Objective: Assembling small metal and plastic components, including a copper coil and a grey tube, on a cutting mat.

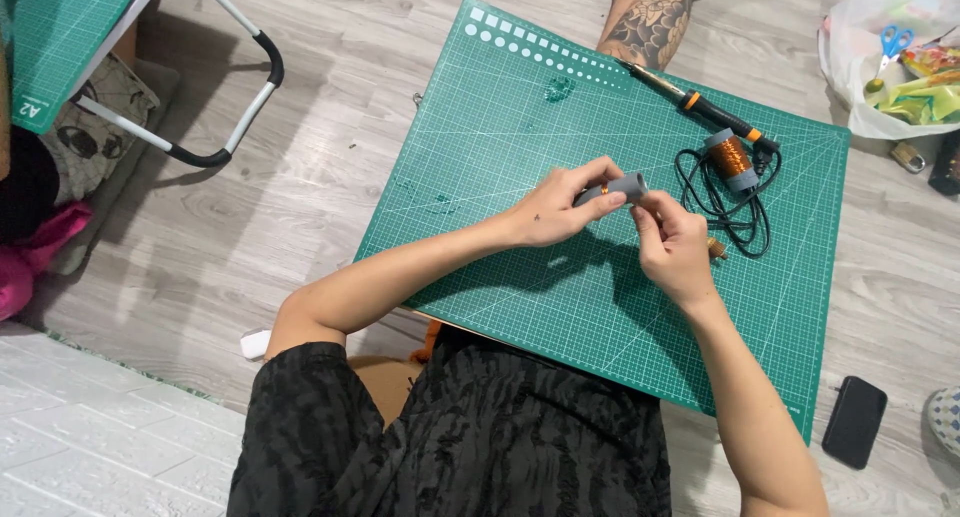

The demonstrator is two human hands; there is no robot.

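My left hand (563,206) grips a short grey tube (620,189) with an orange band of copper wire near its middle, held above the green cutting mat (520,107). My right hand (673,242) meets the tube's right end, its fingers pinched at the tip. Whether a thin wire runs between those fingers is too small to tell. A grey spool of copper wire (733,160) lies on the mat to the upper right, on top of a coiled black cord (745,227).
A soldering iron (700,104) with a black and orange handle lies at the mat's far side. A tattooed leg (652,19) of another person rests beyond it. A black phone (854,421) lies on the floor at right. A plastic bag (860,57) holds scissors and wrappers.
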